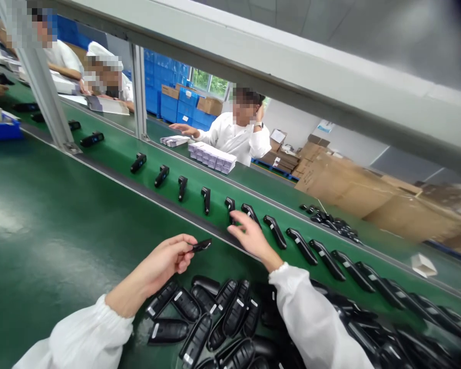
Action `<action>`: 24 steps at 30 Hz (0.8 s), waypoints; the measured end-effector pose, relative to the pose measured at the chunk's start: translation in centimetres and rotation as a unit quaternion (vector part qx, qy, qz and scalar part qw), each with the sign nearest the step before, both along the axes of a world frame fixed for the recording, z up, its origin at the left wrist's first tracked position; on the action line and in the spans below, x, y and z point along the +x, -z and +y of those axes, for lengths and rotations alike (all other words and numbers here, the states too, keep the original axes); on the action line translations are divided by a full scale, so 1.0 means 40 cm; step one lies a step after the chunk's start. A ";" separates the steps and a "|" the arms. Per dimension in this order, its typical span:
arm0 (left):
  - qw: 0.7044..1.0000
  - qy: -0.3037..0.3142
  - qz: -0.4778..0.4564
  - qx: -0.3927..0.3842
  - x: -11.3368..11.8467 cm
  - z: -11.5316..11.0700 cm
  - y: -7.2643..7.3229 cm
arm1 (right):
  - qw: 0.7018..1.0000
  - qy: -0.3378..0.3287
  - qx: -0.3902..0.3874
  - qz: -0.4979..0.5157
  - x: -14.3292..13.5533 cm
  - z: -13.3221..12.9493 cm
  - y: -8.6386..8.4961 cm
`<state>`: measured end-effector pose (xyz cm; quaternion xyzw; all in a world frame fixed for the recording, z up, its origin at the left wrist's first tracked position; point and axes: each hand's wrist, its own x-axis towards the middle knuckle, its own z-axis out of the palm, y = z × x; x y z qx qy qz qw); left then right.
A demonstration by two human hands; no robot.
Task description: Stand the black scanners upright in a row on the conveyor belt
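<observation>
My left hand (pixel 172 256) pinches a small black plastic cover (pixel 203 245) above the green bench. Over the belt, my right hand (pixel 250 233) reaches out with fingers apart, its fingertips beside a black handheld device (pixel 229 203). I cannot tell whether they touch it. More such devices lie spaced in a row along the belt on both sides of that hand. Below my hands is a loose heap of black plastic covers (pixel 169 331), many with a small white label. Part of the heap is hidden under my right sleeve.
A metal post (pixel 42 82) and an overhead beam (pixel 230 36) frame the line. Across the belt sits a person (pixel 230 133) behind stacked printed boxes (pixel 212 157). More people work at far left, near a blue tray (pixel 2 130). Cardboard (pixel 349 189) stands behind at right.
</observation>
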<state>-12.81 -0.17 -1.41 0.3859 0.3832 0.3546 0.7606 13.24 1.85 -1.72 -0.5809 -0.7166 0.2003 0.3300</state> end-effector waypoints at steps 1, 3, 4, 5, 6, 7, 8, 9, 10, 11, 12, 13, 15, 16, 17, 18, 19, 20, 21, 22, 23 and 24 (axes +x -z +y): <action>0.999 0.016 -0.036 -0.021 0.012 -0.010 0.003 | 0.992 -0.089 -0.008 0.084 -0.041 -0.028 -0.011; 0.994 0.036 -0.087 -0.046 0.037 -0.028 0.005 | 0.963 -0.189 -0.014 0.193 -0.120 -0.078 -0.025; 0.993 0.039 -0.100 -0.051 0.047 -0.037 0.002 | 0.950 -0.202 -0.011 0.236 -0.152 -0.095 -0.027; 0.993 0.042 -0.102 -0.051 0.052 -0.044 -0.004 | 0.941 -0.205 -0.015 0.269 -0.176 -0.105 -0.028; 0.994 0.042 -0.091 -0.044 0.052 -0.049 -0.011 | 0.934 -0.196 -0.023 0.298 -0.189 -0.108 -0.028; 0.997 0.036 -0.061 -0.024 0.045 -0.052 -0.020 | 0.929 -0.180 -0.035 0.322 -0.191 -0.102 -0.025; 1.000 0.027 -0.006 0.012 0.029 -0.053 -0.028 | 0.926 -0.155 -0.046 0.340 -0.182 -0.089 -0.022; 0.995 0.017 0.077 0.060 0.005 -0.052 -0.032 | 0.927 -0.116 -0.052 0.353 -0.163 -0.070 -0.016; 0.976 0.002 0.179 0.122 -0.026 -0.050 -0.031 | 0.932 -0.064 -0.051 0.352 -0.135 -0.047 -0.009; 0.937 -0.007 0.295 0.187 -0.062 -0.048 -0.024 | 0.944 -0.003 -0.048 0.327 -0.102 -0.022 -0.001; 0.880 -0.016 0.405 0.247 -0.099 -0.047 -0.011 | 0.957 0.062 -0.046 0.281 -0.067 0.002 0.009; 0.817 -0.021 0.488 0.306 -0.134 -0.048 0.008 | 0.969 0.122 -0.050 0.207 -0.032 0.024 0.020; 0.710 -0.028 0.590 0.383 -0.188 -0.056 0.055 | 0.975 0.196 -0.057 0.083 0.026 0.057 0.044; 0.682 -0.026 0.610 0.403 -0.204 -0.062 0.076 | 0.974 0.213 -0.058 0.042 0.047 0.068 0.055; 0.666 -0.023 0.619 0.415 -0.212 -0.067 0.094 | 0.973 0.223 -0.056 0.015 0.061 0.075 0.065; 0.662 -0.022 0.621 0.420 -0.215 -0.071 0.107 | 0.972 0.228 -0.054 -0.004 0.069 0.079 0.074; 0.666 -0.019 0.616 0.419 -0.212 -0.073 0.114 | 0.970 0.235 -0.053 -0.027 0.072 0.083 0.082; 0.675 -0.020 0.609 0.415 -0.207 -0.073 0.116 | 0.967 0.243 -0.055 -0.051 0.072 0.087 0.088; 0.689 -0.025 0.599 0.408 -0.201 -0.071 0.113 | 0.964 0.251 -0.059 -0.071 0.070 0.090 0.093; 0.707 -0.031 0.585 0.395 -0.195 -0.066 0.107 | 0.960 0.258 -0.065 -0.090 0.068 0.095 0.097; 0.730 -0.034 0.570 0.375 -0.190 -0.060 0.098 | 0.956 0.264 -0.071 -0.105 0.066 0.100 0.101; 0.757 -0.031 0.551 0.350 -0.187 -0.051 0.088 | 0.953 0.270 -0.076 -0.119 0.066 0.105 0.103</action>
